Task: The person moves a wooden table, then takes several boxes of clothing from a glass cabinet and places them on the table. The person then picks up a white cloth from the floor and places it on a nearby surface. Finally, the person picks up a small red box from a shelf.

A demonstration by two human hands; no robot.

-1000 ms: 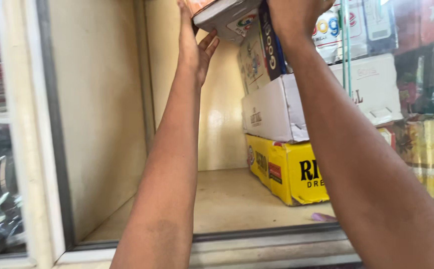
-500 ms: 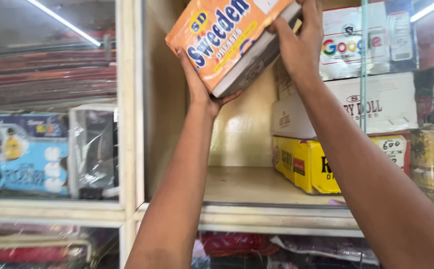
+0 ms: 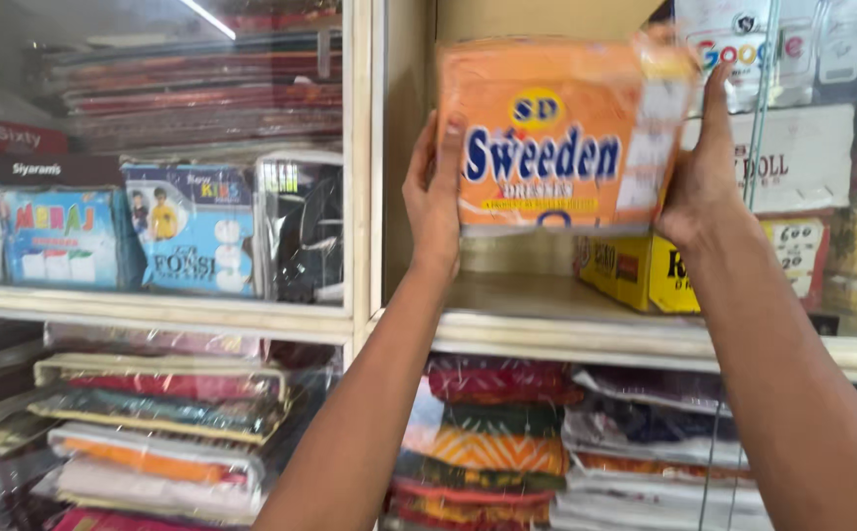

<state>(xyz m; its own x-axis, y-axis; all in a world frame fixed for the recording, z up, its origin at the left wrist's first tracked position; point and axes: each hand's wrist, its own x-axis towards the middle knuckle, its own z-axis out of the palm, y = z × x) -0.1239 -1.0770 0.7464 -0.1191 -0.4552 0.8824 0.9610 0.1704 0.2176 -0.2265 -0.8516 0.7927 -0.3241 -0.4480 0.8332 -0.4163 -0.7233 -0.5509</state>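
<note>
The orange box [image 3: 561, 133] is gripped by its side edges between the left hand [image 3: 435, 197] and right hand [image 3: 704, 172], above the shelf [image 3: 546, 310], and is best kept level, clear of the yellow box [image 3: 635, 275] below the right fingers.

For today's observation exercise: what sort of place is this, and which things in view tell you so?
Probably a clothing or textile shop. The left hand and right hand hold an orange boxed garment pack before a shelf cabinet, above folded fabrics in clear wrappers and beside more boxed packs.
</note>
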